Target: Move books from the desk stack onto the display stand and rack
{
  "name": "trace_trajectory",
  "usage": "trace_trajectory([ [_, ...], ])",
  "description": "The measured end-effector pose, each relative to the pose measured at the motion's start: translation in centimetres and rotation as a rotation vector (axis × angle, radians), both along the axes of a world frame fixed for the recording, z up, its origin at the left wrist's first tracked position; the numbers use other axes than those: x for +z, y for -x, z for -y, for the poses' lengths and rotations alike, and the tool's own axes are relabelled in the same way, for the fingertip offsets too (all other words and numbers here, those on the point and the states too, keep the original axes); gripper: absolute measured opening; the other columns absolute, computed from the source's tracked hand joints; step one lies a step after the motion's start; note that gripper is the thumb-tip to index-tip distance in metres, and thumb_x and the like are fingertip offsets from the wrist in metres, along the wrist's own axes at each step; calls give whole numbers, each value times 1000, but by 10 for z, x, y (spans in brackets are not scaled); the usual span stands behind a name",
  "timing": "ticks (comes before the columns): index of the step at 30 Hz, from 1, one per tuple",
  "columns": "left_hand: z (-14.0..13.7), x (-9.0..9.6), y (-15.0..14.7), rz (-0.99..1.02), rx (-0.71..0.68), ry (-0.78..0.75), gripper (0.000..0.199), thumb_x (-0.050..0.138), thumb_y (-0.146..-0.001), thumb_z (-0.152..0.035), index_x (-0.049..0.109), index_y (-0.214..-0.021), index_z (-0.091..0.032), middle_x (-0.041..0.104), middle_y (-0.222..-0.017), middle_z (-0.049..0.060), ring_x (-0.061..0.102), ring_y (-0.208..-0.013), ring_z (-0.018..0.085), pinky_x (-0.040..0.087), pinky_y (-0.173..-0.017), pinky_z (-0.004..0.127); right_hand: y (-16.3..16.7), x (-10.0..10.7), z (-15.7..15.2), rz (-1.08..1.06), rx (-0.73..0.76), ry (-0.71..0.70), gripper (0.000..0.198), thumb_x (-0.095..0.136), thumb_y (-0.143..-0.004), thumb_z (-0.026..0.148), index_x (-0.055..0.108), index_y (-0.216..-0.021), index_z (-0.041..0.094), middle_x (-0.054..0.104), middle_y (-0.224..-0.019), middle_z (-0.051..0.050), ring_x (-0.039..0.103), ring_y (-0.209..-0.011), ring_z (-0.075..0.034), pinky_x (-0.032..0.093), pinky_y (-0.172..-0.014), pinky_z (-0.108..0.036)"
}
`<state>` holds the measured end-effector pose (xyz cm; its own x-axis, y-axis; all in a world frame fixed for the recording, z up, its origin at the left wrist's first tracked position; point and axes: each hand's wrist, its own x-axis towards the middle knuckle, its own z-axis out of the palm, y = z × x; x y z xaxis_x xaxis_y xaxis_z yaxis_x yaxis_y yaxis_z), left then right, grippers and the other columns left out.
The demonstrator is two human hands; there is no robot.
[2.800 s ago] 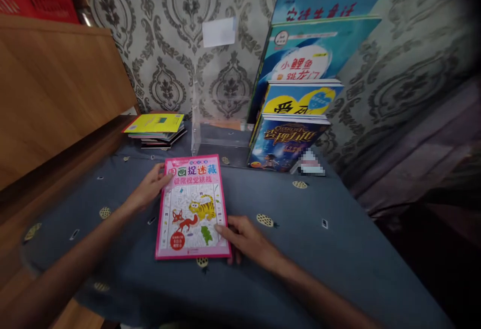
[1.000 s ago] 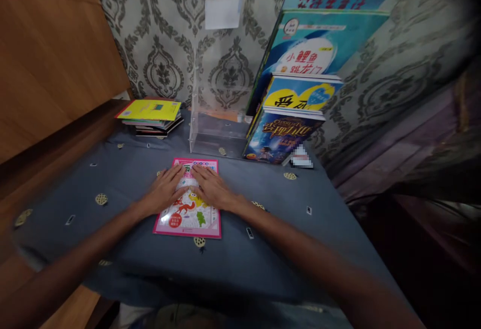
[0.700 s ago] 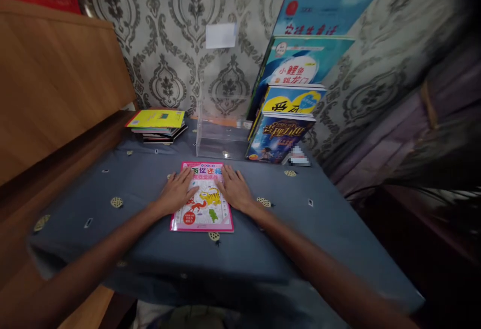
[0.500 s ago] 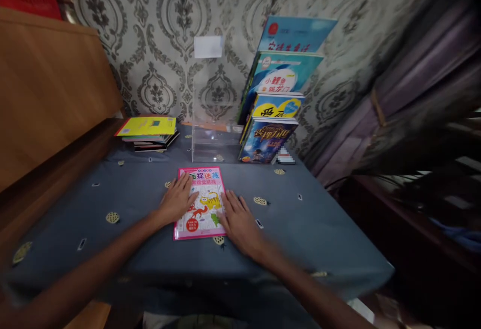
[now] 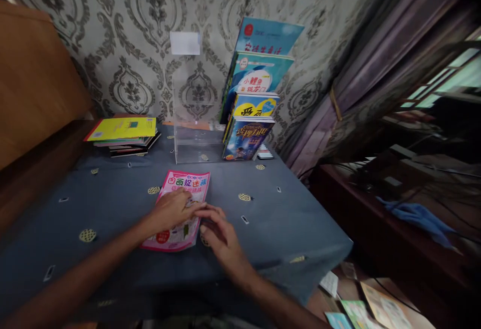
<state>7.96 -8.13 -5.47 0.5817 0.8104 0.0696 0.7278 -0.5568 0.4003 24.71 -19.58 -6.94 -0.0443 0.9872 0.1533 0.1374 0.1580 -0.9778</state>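
A pink-bordered picture book [image 5: 187, 183] lies tilted on the patterned blue-grey tablecloth, its lower right corner slightly lifted. Across the middle of the cover rests my left hand [image 5: 176, 209], with fingers stretched to the right and nothing gripped. My right hand [image 5: 221, 241] is at the book's right edge, its fingers bent and the thumb apart from them. Its fingertips meet those of my left hand, so the exact contact with the edge is partly hidden. Both hands cover much of the cover picture.
A clear acrylic stand [image 5: 199, 153] is at the back, with upright books [image 5: 248, 138] on its right side. To the left lies a stack of books under a yellow one [image 5: 124, 128]. More books [image 5: 385, 306] are on the floor beyond the table's right edge.
My right hand has moved in toward my left and their fingers now meet. The book has turned clockwise and its corner has risen. The view has shifted to the right.
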Motion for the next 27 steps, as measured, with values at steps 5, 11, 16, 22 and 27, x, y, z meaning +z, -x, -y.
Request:
trace_trajectory([
  [5,-1,21,-13,256,77,541,48,53,-82,-66,57,-80,-19,56,-68,-1,57,-65,18,45,-57,26,11,8,18,224,163,-162,36,57,-91,25,63,-126,24,34,-161,-12,29,-150,-29,28,-121,-52],
  [11,6,20,-13,564,235,779,38,69,-68,-53,55,-70,-18,49,-58,-6,44,-48,9,33,-44,20,-24,-3,10,-30,290,-93,38,53,-94,29,57,-132,28,46,-154,-10,43,-143,-27,38,-117,-50],
  [16,15,15,-7,738,385,958,42,82,-62,-50,61,-75,-16,59,-64,-2,55,-53,10,41,-48,20,-51,-18,-31,-555,124,414,54,71,-82,44,53,-129,24,64,-127,-11,71,-99,-24,57,-93,-46],
  [22,25,17,-8,848,447,1035,55,91,-51,-54,63,-77,-14,62,-67,0,59,-58,11,49,-54,22,-57,-7,-58,-655,225,621,50,82,-69,54,63,-98,18,69,-89,-4,70,-75,-17,59,-65,-30],
  [27,34,9,-4,708,402,899,56,77,-64,-65,65,-87,-15,67,-80,6,65,-73,19,54,-67,30,-52,0,-62,-469,224,651,53,79,-71,59,60,-101,20,70,-85,-2,69,-71,-15,53,-49,-22],
])
